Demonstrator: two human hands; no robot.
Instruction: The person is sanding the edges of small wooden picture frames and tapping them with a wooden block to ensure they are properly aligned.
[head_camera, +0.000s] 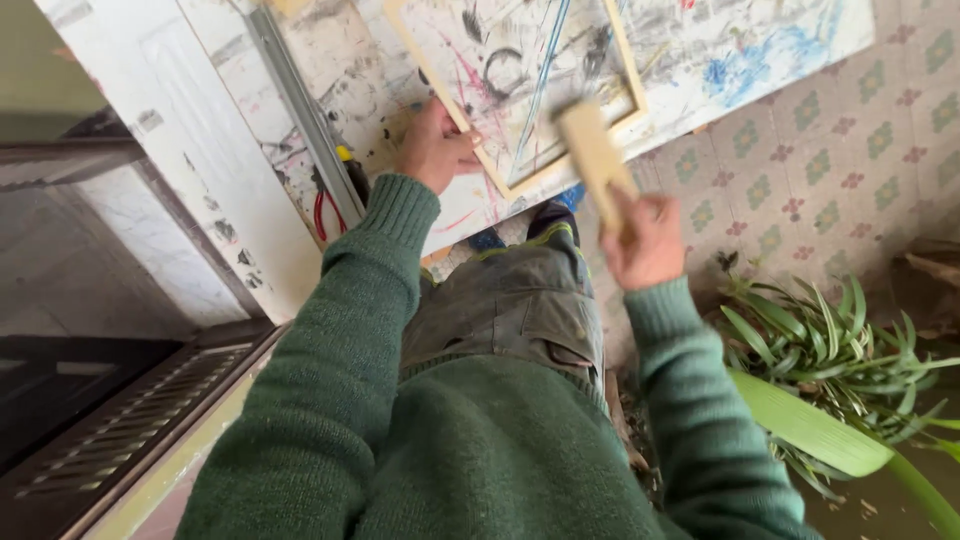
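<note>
A pale wooden frame (625, 60) lies on a paint-smeared white worktable (330, 70). My left hand (435, 148) grips the frame's near left edge and holds it down. My right hand (648, 238) is raised just off the table's edge, closed around a flat pale wooden block (592, 152) that hovers over the frame's near side and looks blurred. Both arms wear dark green knitted sleeves. Grey work trousers show below between them.
A metal rail (300, 110) runs along the table, with red-handled pliers (325, 212) and a dark tool beside it. A leafy green plant (830, 370) stands on the patterned tile floor at right. A dark grille (130, 420) sits at lower left.
</note>
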